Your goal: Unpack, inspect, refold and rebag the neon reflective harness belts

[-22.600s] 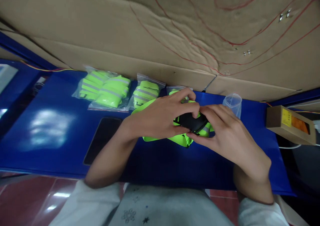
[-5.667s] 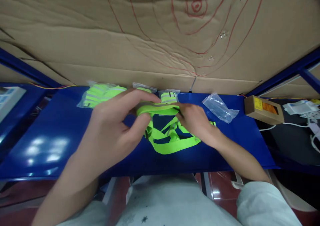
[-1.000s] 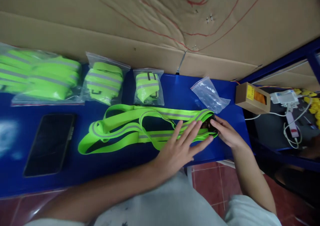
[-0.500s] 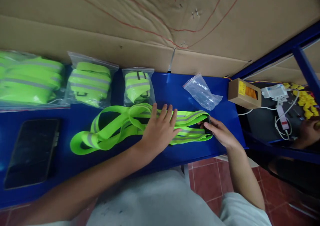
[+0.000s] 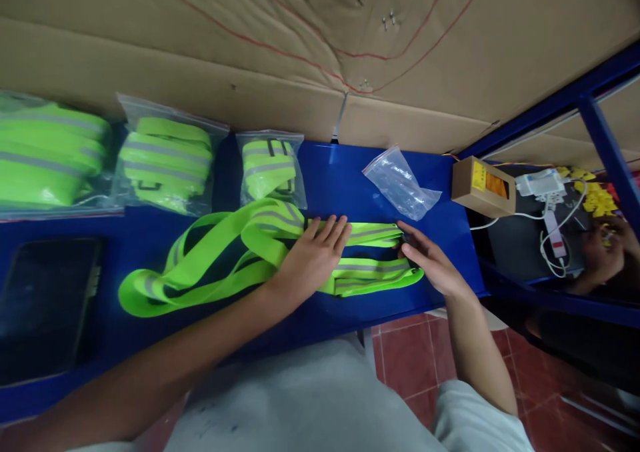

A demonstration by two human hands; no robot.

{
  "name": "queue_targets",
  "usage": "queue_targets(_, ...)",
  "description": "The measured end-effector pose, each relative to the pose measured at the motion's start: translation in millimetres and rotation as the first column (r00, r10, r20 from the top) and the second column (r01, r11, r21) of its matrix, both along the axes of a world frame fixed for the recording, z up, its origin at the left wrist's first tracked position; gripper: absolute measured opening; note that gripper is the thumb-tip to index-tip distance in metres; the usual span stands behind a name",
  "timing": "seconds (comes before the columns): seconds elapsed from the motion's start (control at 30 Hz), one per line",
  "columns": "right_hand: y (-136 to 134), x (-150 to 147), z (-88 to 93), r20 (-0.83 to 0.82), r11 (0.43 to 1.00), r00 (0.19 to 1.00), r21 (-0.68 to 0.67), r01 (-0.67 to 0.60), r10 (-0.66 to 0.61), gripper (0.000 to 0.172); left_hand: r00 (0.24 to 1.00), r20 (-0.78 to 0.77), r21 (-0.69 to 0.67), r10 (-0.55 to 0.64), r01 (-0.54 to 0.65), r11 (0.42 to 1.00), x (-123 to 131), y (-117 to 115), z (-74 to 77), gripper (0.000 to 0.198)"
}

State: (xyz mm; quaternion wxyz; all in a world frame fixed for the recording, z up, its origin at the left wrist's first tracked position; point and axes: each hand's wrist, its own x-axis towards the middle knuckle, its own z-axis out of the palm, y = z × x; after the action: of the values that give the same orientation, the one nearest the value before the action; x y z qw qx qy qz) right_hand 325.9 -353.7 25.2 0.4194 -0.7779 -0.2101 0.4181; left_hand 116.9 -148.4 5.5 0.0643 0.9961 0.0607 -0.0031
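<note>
A neon-yellow reflective strap point(image 5: 200, 255) with grey stripes lies on the blue table, loosely looped at its left and folded into flatter lengths at its right. My left hand point(image 5: 313, 255) rests palm down across the middle of the strap, fingers extended and lying flat on it. At the right end, my right hand point(image 5: 433, 262) pinches a black buckle between thumb and fingers. Most of this buckle is hidden by the fingers, and the strap's folded ends run up to it.
Behind the strap are clear bags with folded neon straps point(image 5: 167, 159), and an unfilled zip bag point(image 5: 403, 184). A dark phone point(image 5: 47, 305) lies left. On the right are a cardboard box point(image 5: 483, 187), a white power strip point(image 5: 555, 235), blue rack posts and another person's hands point(image 5: 603, 255).
My left hand's fingers have drawn closer together on the strap. The looped left part has shifted and spread a little. My right hand stays at the buckle end, its index finger now more extended.
</note>
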Motion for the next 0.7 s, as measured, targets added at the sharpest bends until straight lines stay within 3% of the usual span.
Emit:
queue_targets(0.1, 1.1, -5.0, -5.2, 0.08, 1.0, 0.997, -0.006, 0.005, -0.005, 0.069, 0.999, 0.049, -0.079, 0.017, -0.013, 0.997, -8.3, -1.7, -16.0, 0.056)
queue_targets(0.23, 4.9, -15.3, -11.3, 0.262, 0.998, 0.964, -0.023, 0.054, -0.046, 0.069, 0.989, 0.125, -0.171, 0.075, -0.053, 0.984, -16.5, -1.7, -20.2, 0.065)
queue_targets(0.37, 9.7, -24.8, -13.2, 0.381, 0.989, 0.914, -0.007, 0.15, -0.136, 0.071, 0.987, 0.106, -0.167, 0.117, -0.099, 0.981, -20.0, 2.1, -18.3, 0.056)
queue_targets(0.5, 9.7, -29.2, -10.1, 0.425, 0.989, 0.896, -0.016, 0.146, -0.126, 0.072, 0.989, 0.1, -0.099, 0.109, -0.1, 0.99, -23.8, 10.8, -20.3, 0.05)
queue_targets(0.6, 9.0, -29.9, -8.6, 0.416, 0.988, 0.901, -0.034, 0.152, -0.124, 0.073, 0.989, 0.141, -0.026, 0.051, -0.048, 0.999, -28.2, 14.7, -18.6, 0.051)
queue_targets(0.7, 10.3, -30.2, -10.4, 0.419, 0.985, 0.896, -0.021, 0.171, -0.146, 0.073, 0.962, 0.23, 0.0, -0.144, 0.148, 0.989, -30.9, 5.7, -10.9, 0.043)
